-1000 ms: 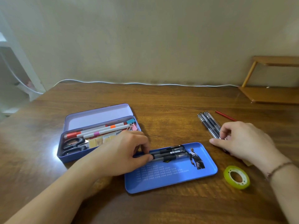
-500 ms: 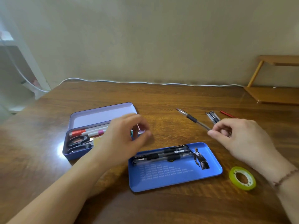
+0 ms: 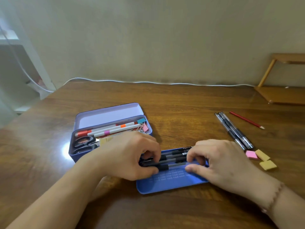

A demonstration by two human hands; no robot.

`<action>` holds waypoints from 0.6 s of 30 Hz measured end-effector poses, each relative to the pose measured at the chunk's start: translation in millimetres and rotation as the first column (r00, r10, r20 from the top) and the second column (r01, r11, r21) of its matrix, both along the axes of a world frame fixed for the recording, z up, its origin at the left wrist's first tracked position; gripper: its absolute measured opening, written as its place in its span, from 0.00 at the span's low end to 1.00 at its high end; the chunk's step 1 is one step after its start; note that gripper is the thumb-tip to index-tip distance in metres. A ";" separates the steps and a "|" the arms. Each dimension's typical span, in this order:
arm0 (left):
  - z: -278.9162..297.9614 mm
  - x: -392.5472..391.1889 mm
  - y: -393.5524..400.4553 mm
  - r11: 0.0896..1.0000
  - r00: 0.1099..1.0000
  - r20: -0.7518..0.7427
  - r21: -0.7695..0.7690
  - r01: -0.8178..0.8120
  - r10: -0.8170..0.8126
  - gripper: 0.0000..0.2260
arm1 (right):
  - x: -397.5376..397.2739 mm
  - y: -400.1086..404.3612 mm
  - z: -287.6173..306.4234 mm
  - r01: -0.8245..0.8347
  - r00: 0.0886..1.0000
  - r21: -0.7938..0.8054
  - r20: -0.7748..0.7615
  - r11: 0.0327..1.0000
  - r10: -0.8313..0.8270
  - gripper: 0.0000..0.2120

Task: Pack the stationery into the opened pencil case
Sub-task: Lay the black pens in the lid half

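A blue tray point(image 3: 173, 183) lies on the wooden table in front of me with several black pens point(image 3: 175, 159) in it. My left hand point(image 3: 130, 156) grips the pens' left ends, its fingers curled over them. The thumb and fingers of my right hand point(image 3: 219, 161) pinch their right ends. Behind and to the left stands the open purple pencil case point(image 3: 105, 115), which holds markers point(image 3: 112, 130), scissors point(image 3: 84, 143), binder clips and small pads. A few more black pens point(image 3: 234, 131) lie loose on the table to the right.
A red pencil point(image 3: 246, 120) lies beyond the loose pens. Pink and yellow sticky pads point(image 3: 261, 158) sit just right of my right hand. A white cable point(image 3: 148, 82) runs along the table's far edge, and a wooden shelf point(image 3: 283, 95) stands at the far right.
My right hand has come from the loose pens to the tray, carrying a pen. My left hand has come back from over the case to the pens' left ends.
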State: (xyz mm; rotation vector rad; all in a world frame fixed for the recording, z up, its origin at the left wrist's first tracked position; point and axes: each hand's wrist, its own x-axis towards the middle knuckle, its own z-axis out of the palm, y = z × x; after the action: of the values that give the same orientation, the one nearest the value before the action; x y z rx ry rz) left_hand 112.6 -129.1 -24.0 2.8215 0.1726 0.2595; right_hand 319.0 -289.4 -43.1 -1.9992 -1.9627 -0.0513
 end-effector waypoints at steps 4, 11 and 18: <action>-2.1 1.7 0.1 0.998 0.998 -0.048 0.061 -0.030 0.033 0.09 | -2.0 1.8 -0.1 0.032 0.999 -0.009 0.011 0.999 -0.032 0.13; -3.6 1.2 0.6 0.995 0.994 -0.084 0.084 -0.057 0.064 0.10 | -2.8 -0.6 3.8 0.032 0.997 -0.061 -0.070 0.998 -0.036 0.09; -1.6 1.8 -0.8 0.987 0.988 -0.111 0.129 -0.092 0.106 0.11 | 37.6 -8.8 26.0 0.404 0.890 0.089 -0.267 0.911 -0.369 0.04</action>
State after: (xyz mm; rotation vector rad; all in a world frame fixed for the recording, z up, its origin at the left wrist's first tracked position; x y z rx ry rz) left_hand 114.3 -129.8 -25.6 2.9572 0.3343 0.1302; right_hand 356.6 -298.2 -17.0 -2.1543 -1.3495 -0.0360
